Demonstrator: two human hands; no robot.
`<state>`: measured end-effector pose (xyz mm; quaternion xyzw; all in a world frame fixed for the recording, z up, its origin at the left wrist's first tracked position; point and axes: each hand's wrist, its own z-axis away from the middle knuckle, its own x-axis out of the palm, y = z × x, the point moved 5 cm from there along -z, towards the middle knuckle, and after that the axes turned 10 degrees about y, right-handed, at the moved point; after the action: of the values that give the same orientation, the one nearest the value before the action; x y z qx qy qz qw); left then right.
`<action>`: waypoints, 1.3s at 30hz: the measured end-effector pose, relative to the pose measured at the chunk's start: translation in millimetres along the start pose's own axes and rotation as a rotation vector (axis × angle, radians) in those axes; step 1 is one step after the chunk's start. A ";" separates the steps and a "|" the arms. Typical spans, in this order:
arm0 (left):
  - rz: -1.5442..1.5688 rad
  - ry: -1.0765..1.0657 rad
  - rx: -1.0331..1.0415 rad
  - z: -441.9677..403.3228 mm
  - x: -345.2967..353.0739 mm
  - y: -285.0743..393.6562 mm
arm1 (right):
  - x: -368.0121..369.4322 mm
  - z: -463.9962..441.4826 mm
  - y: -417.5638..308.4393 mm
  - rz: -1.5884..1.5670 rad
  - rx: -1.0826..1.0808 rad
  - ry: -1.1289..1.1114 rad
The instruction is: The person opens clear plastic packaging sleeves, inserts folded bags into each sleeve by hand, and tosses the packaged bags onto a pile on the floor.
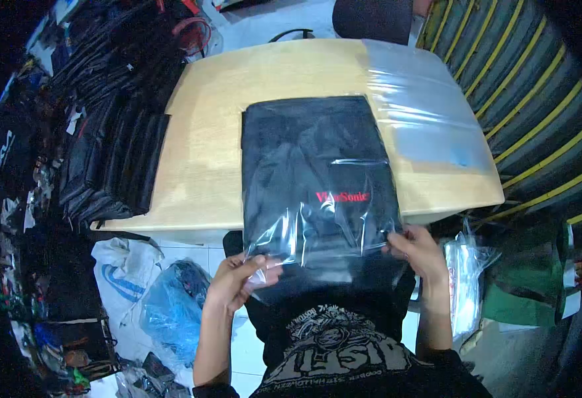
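A flat black fabric bag with a red ViewSonic print (317,146) lies on the wooden table, its near end reaching past the front edge. Shiny clear plastic (281,235) covers it and extends towards me. My left hand (241,275) pinches the near left corner of this plastic sleeve between thumb and fingers. At the near right corner, my right hand (420,249) grips the sleeve's edge, thumb on top. Both hands are just off the table's front edge, in front of my black printed shirt.
Folded black bags (115,159) are stacked at the table's left. Clear plastic sheets (423,106) lie on the table's right (205,146). Below are a blue plastic bag (172,308) at left, and clear plastic packs (463,285) and a green bag (526,278) at right.
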<state>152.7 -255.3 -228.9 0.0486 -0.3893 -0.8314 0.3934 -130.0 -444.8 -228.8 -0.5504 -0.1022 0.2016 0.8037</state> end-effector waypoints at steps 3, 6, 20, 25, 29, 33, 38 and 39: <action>0.120 -0.030 -0.079 -6.6 -8.4 -11.4 | 7.0 1.7 7.2 -0.032 0.055 -0.060; 0.051 -0.032 0.093 -10.3 -8.3 -8.1 | 13.4 -2.0 9.4 -0.066 0.012 -0.079; -0.042 -0.153 0.027 -10.5 -3.5 -13.4 | -23.6 -1.8 42.4 -0.143 0.076 0.027; -0.049 -0.118 0.168 20.3 -9.3 -8.7 | -8.4 15.6 9.6 -0.119 0.046 -0.074; 0.068 0.055 0.300 113.8 -32.0 -11.1 | 8.0 39.6 -41.2 -0.005 -0.118 -0.380; 0.356 0.401 0.547 242.2 -53.9 -42.5 | 19.4 41.5 -50.6 -0.276 -0.358 -0.154; 0.710 1.323 0.745 315.6 -67.7 -106.7 | 168.1 85.7 -96.8 -0.148 0.064 -1.064; 0.544 1.477 0.671 313.9 -78.5 -117.6 | 203.0 93.7 -97.5 -0.056 0.269 -1.236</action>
<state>12.5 35.8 -110.0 0.5966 -0.2568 -0.3038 0.6970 36.7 -307.7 -115.3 -0.2236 -0.5357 0.4721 0.6635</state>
